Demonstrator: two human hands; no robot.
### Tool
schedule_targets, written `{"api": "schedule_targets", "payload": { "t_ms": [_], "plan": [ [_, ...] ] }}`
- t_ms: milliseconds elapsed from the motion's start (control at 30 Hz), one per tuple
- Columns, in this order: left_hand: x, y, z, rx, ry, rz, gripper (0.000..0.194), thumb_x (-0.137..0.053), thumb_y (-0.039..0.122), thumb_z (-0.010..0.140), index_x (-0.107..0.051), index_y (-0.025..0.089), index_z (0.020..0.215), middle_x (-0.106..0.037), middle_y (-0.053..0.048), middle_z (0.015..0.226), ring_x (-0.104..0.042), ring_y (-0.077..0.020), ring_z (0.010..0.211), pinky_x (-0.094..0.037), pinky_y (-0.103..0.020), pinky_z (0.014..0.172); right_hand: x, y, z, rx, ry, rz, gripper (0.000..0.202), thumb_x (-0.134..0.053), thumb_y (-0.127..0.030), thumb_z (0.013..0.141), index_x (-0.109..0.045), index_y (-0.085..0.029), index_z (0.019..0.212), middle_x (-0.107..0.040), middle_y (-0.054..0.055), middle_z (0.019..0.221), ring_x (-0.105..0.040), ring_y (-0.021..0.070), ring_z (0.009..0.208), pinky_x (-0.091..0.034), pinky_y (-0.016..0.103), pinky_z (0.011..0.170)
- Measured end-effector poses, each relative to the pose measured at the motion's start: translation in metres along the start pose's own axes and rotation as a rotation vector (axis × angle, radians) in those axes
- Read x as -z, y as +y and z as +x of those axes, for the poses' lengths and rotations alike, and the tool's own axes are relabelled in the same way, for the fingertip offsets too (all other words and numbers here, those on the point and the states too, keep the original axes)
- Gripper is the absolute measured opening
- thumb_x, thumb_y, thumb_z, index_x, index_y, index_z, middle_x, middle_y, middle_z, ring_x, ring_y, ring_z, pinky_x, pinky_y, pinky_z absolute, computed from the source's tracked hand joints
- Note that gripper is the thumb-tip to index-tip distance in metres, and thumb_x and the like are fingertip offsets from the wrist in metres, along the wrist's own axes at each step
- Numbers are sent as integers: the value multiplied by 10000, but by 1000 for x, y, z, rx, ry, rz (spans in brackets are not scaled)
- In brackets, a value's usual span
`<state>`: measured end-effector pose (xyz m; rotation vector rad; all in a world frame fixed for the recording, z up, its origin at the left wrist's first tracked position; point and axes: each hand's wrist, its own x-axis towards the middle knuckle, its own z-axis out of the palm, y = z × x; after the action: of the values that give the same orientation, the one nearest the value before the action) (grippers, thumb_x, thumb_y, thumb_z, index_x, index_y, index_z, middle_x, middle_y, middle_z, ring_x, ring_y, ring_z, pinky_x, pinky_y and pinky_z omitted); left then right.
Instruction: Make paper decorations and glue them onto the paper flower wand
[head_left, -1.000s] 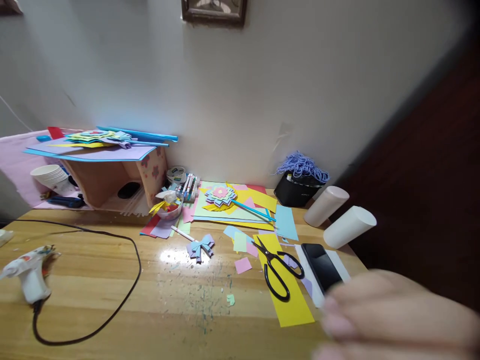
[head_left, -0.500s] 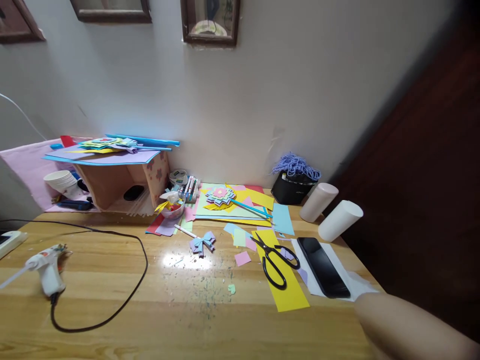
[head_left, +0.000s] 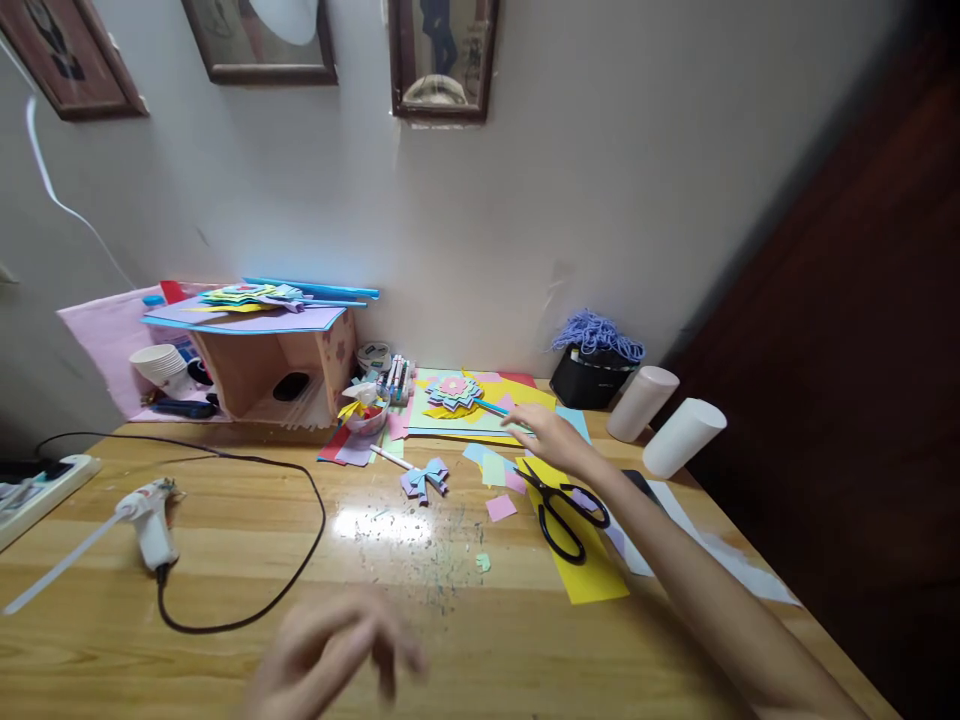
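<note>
Across a wooden table, largest thing in view, one open-fronted pink box stands at the back left. Two bare hands share the scene: the right hand, arm outstretched, has its fingertips at the blue stem of a layered paper flower, which lies on coloured sheets near the wall; whether they grip it cannot be told. The left hand, blurred at the near edge, is loosely curled, with nothing visible in it. The step in hand appears to be reaching for that flower; the next move likely calls for a light pinch on the stem, clear of the petals. Counted downward in size: two white cylinders at right, one glue gun at left, one pair of black-handled scissors on yellow paper, one paper bow and one small green scrap.
</note>
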<state>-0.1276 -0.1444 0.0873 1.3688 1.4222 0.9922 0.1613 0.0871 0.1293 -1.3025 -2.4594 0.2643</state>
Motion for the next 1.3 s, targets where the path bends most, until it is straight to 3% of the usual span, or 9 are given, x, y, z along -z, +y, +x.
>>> {"api": "schedule_targets", "payload": {
  "t_ms": [67, 200, 367, 533, 733, 933, 1067, 1133, 1300],
  "plan": [
    [-6, 6, 25, 7, -79, 40, 266, -478, 409, 863, -687, 247, 833, -685, -35, 867, -615, -202, 811, -482, -336, 798, -35, 31, 36, -135, 17, -31, 235, -462, -191, 879, -605, -133, 1057, -619, 139, 1105, -535, 228, 1076, -405, 328, 891],
    [-19, -22, 46, 43, 63, 181, 290, -466, 429, 853, -659, 215, 886, -670, -56, 934, -613, -214, 907, -475, -306, 809, -80, 66, 73, -276, -19, -59, 258, -508, -225, 858, -590, -97, 1067, -615, 176, 1082, -545, 261, 1038, -413, 339, 854],
    [-32, -60, 43, 46, 29, 173, 298, -421, 399, 876, -636, 192, 880, -656, -78, 949, -607, -212, 926, -469, -312, 836, -94, 85, 84, -348, -64, -57, 198, -540, -284, 862, -615, -135, 969, -621, 124, 1043, -554, 237, 1003, -449, 357, 816],
    [-35, -57, 59, -19, 75, 219, 243, -437, 339, 864, -628, 190, 869, -645, -84, 945, -600, -216, 909, -462, -324, 817, -93, 91, 83, -388, -71, 17, 218, -530, -311, 862, -611, -149, 982, -649, 63, 957, -603, 174, 861, -460, 304, 754],
    [-33, -46, 118, 53, 258, 434, 268, -431, 340, 860, -589, 177, 1004, -626, -93, 1007, -595, -205, 912, -449, -313, 807, -99, 76, 69, -434, -50, 106, 224, -488, -263, 827, -625, -133, 947, -674, 82, 882, -615, 187, 781, -423, 238, 637],
    [-50, -46, 173, 168, 365, 483, 319, -550, 364, 793, -544, 131, 1011, -579, -155, 1077, -559, -267, 1016, -418, -347, 816, -100, 28, 33, -328, 5, 110, 376, -442, -178, 835, -479, -78, 1195, -505, 210, 1219, -468, 277, 1138, -355, 387, 921],
    [-55, -50, 185, 180, 364, 445, 375, -669, 339, 683, -555, 138, 978, -593, -132, 1015, -559, -278, 996, -416, -343, 790, -88, -8, -12, -70, -181, 213, 163, -514, -256, 826, -618, -214, 944, -626, 55, 1006, -560, 193, 977, -409, 307, 866],
    [-53, -53, 186, 177, 338, 387, 344, -689, 301, 651, -575, 137, 931, -615, -103, 931, -584, -253, 918, -425, -322, 754, -82, -19, -32, 44, -309, 259, 148, -507, -271, 832, -624, -202, 893, -636, 62, 955, -567, 201, 916, -422, 323, 817],
    [-45, -58, 180, 137, 246, 141, 229, -681, 267, 631, -610, 134, 803, -634, -48, 761, -608, -185, 731, -452, -267, 643, -72, -28, -51, 89, -512, 314, 105, -542, -240, 800, -636, -202, 828, -654, 45, 834, -573, 194, 797, -416, 299, 706]
  ]
}}
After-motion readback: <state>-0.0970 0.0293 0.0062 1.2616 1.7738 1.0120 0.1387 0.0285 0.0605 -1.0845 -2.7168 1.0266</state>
